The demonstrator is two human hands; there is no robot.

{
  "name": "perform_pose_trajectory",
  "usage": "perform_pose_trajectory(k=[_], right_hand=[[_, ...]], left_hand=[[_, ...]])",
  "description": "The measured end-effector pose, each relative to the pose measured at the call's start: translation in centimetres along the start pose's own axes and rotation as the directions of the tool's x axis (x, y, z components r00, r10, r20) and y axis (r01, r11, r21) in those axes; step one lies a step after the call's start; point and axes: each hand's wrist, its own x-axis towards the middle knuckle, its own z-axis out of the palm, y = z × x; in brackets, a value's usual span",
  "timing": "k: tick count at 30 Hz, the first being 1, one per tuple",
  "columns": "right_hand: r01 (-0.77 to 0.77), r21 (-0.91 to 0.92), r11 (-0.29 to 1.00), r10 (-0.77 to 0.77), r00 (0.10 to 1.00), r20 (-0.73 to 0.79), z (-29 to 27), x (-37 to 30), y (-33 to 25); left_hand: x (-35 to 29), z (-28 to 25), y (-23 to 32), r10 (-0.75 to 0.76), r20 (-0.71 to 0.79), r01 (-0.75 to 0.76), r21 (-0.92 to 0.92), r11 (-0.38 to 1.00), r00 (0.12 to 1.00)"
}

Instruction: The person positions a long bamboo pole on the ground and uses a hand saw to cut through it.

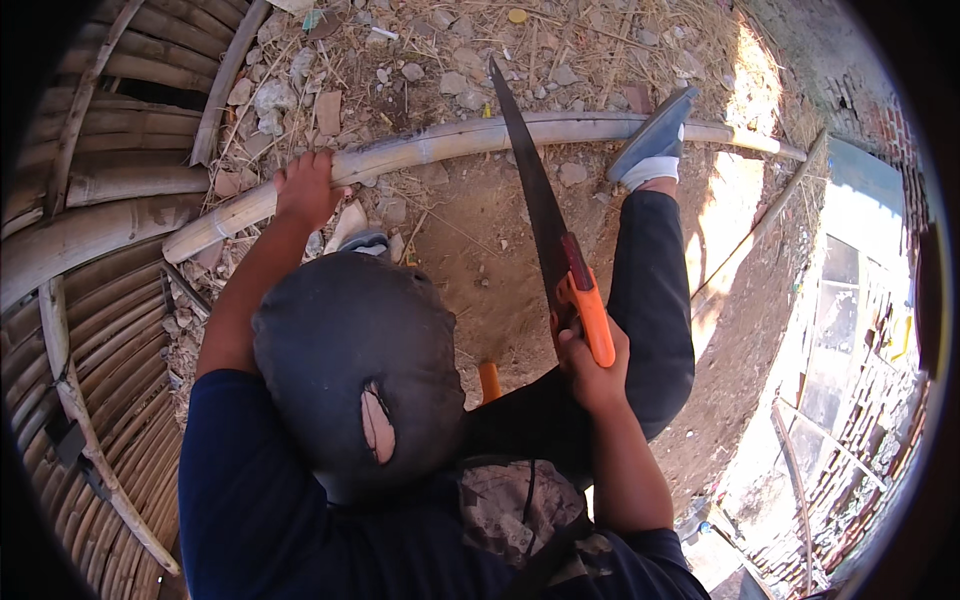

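A long pale bamboo pole (400, 154) lies across the ground in front of me. My left hand (308, 190) grips it near its left end, fingers wrapped over the top. In my right hand (597, 365) is a handsaw (540, 205), held by its orange handle. The dark blade points away from me and passes over the pole in this view; whether its teeth touch the bamboo I cannot tell. My right foot, in a grey-blue shoe (652, 135), is at the pole's right part.
My bent left knee (355, 350), in torn dark trousers, hides part of the ground. A slatted bamboo structure (120, 400) stands at the left. Stones (275, 100) and straw litter the far ground. An orange object (490, 382) shows between my legs. A thin stick (765, 220) slants at the right.
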Motion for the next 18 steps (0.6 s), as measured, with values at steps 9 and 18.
perform_pose_trajectory(k=[9,18], right_hand=[[0.014,-0.01,1.0,-0.014,0.999,0.037,-0.3,-1.3,-0.7],[-0.007,0.002,1.0,0.007,1.0,0.012,0.0,-0.3,-0.5]], left_hand=[[0.2,0.6,0.0,0.004,-0.033,-0.004,0.021,1.0,0.999],[0.0,0.0,0.4,-0.014,-0.038,0.015,0.01,1.0,0.999]])
